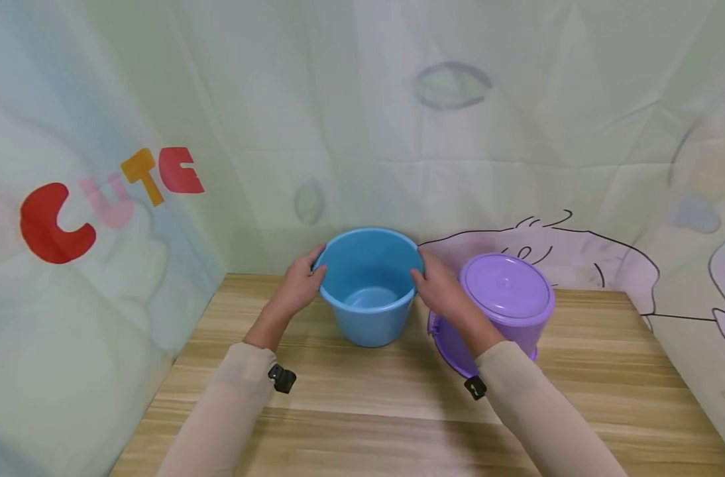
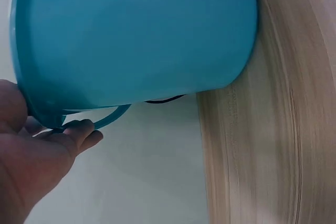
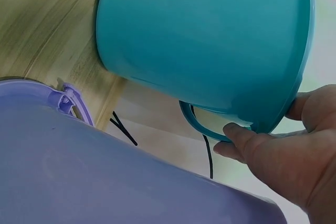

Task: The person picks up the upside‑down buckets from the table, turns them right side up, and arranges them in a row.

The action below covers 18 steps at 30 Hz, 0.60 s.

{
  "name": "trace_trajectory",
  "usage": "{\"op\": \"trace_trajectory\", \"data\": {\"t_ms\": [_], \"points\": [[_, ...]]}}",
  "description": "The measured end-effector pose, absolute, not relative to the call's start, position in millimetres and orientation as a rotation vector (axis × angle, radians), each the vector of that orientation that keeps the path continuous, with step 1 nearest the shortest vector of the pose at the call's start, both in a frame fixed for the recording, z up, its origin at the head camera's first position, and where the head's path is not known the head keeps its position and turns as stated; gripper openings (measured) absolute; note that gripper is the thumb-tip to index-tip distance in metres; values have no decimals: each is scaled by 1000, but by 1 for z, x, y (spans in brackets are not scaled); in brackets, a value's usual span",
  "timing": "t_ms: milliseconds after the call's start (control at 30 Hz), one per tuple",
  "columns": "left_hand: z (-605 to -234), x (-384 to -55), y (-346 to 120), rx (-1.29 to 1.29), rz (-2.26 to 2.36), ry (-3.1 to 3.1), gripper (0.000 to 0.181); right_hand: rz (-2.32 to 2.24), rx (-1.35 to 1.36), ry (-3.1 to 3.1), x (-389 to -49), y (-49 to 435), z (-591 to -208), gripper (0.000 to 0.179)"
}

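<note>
An upright blue bucket (image 1: 371, 324) stands near the back of the wooden table, its inside bare. My left hand (image 1: 300, 281) grips its rim on the left, thumb over the edge; in the left wrist view the fingers (image 2: 79, 132) lie at the rim and the blue handle (image 2: 113, 116). On the opposite side my right hand (image 1: 437, 281) grips the rim the same way, with the handle (image 3: 197, 121) hanging by the fingertips in the right wrist view. Just right of it a purple bucket (image 1: 526, 334) rests upside down, partly hidden behind my right forearm.
The purple bucket's handle (image 3: 76, 103) shows at its rim in the right wrist view. A printed curtain (image 1: 362, 132) hangs behind the wooden table (image 1: 362, 424) and along both sides. Small black devices sit on both wrists.
</note>
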<state>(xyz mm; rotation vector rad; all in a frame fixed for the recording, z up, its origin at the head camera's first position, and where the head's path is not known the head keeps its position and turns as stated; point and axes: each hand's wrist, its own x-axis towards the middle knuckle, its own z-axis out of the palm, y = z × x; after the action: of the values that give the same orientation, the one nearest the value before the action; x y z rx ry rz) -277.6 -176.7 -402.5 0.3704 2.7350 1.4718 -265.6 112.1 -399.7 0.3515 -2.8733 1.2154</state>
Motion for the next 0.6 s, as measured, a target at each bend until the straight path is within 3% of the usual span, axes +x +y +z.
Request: {"op": "trace_trajectory", "data": {"t_ms": [600], "points": [[-403, -267, -176, 262, 1597, 2829, 56, 1307, 286, -2751, -246, 121, -394, 64]]}}
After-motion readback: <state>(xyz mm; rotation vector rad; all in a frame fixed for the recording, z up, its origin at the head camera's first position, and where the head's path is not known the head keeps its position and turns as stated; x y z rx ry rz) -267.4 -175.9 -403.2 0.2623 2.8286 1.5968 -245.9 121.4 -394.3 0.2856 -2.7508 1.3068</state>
